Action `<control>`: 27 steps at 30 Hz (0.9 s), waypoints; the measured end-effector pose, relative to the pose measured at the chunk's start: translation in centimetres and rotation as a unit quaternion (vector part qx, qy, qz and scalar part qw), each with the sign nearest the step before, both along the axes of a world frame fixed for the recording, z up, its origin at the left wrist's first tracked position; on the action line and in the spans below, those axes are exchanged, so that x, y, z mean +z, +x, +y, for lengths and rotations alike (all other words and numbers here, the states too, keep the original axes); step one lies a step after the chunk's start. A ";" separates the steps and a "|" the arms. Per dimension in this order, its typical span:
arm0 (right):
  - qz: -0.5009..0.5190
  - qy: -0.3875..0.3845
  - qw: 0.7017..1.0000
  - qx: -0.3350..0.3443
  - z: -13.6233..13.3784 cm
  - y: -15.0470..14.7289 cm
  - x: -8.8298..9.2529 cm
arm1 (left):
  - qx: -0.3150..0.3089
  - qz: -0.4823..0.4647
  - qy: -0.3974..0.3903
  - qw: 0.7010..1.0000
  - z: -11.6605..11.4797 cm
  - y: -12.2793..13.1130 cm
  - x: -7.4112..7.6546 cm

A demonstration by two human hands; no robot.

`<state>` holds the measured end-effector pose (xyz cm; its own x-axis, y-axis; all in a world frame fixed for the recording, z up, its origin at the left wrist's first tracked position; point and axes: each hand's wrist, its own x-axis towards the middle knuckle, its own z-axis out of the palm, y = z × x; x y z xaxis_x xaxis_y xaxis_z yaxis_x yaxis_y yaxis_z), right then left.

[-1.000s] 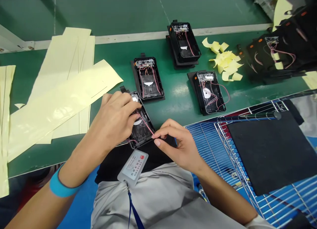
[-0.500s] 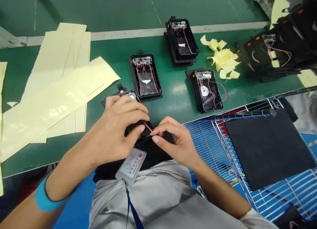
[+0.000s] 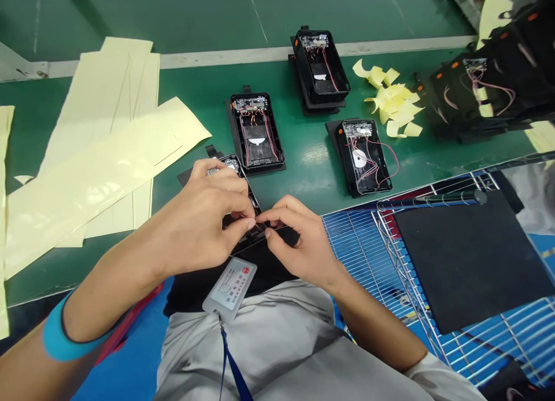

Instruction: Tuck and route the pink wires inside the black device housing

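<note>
A black plastic case half (image 3: 255, 203) with a circuit board at its top end lies at the table's front edge, partly hidden under my hands. My left hand (image 3: 212, 216) reaches over it, thumb and index finger pinched together at a thin reddish wire (image 3: 259, 226) by the lower corner. From the right, my right hand (image 3: 301, 236) meets it there, its index fingertip touching the left fingertips and its thumb close to the case's rim. These fingers are closed around the wire, though the exact grip is partly hidden.
Similar wired cases stand behind, one in the middle (image 3: 259, 132), a stacked one (image 3: 323, 65) and one at right (image 3: 364, 158). Yellow paper sheets (image 3: 104, 152) cover the left; yellow scraps (image 3: 396, 106) and more black cases (image 3: 481, 94) lie right. A wire rack (image 3: 355, 245) holds a black sheet (image 3: 472, 256).
My right fingertips have moved slightly left and up, now meeting my left fingertips. My left thumb and index finger have closed together. The wire stretched between the hands is now mostly hidden.
</note>
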<state>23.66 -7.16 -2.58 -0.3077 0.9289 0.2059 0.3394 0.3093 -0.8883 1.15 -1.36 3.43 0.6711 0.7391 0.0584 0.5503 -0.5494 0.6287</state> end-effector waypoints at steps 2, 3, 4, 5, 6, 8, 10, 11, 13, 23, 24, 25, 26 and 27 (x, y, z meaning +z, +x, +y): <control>-0.007 -0.003 1.000 -0.003 0.2 0.2 0.0 | 0.001 0.001 0.002 1.000 0.2 -0.1 0.0; -0.012 -0.004 1.000 -0.003 0.3 0.3 0.0 | 0.000 0.004 0.000 1.000 0.3 -0.1 0.0; -0.019 -0.006 1.000 -0.001 0.3 0.3 0.1 | -0.002 0.006 -0.003 1.000 0.4 -0.1 -0.1; -0.028 -0.008 1.000 0.001 0.4 0.3 0.2 | -0.004 0.010 -0.007 1.000 0.5 -0.1 -0.2; -0.037 -0.010 0.999 0.005 0.4 0.3 0.3 | -0.005 0.014 -0.009 1.000 0.6 -0.1 -0.3; -0.049 -0.010 0.999 0.011 0.4 0.3 0.5 | -0.002 0.021 -0.003 1.000 0.8 -0.2 -0.6; -0.052 0.006 0.998 0.018 0.4 0.4 0.5 | -0.001 0.030 0.016 0.999 0.9 -0.3 -0.9; -0.058 0.025 0.998 0.022 0.4 0.5 0.4 | -0.002 0.034 0.029 0.999 0.9 -0.4 -1.1; -0.092 0.077 0.992 0.043 0.4 0.9 0.2 | -0.008 0.045 0.054 0.997 1.0 -0.7 -1.4; -0.294 0.230 0.913 0.163 1.2 2.9 0.4 | -0.014 0.058 0.107 0.992 0.4 -0.7 -2.4; -0.313 0.242 0.903 0.167 1.4 2.9 0.6 | -0.012 0.054 0.103 0.993 0.3 -0.6 -2.4; -0.330 0.254 0.893 0.173 1.6 2.9 0.9 | -0.011 0.051 0.099 0.994 0.2 -0.6 -2.5; -0.344 0.267 0.882 0.182 1.9 2.9 1.1 | -0.009 0.048 0.095 0.994 0.0 -0.6 -2.5; -0.355 0.283 0.869 0.195 2.3 2.9 1.3 | -0.007 0.043 0.094 0.995 -0.1 -0.6 -2.5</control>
<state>26.59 -4.89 -1.29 -0.8128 0.5375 0.2247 0.5116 0.8430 -0.1661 0.56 -1.43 0.91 0.6898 0.7111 0.1360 0.5893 -0.6606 0.4650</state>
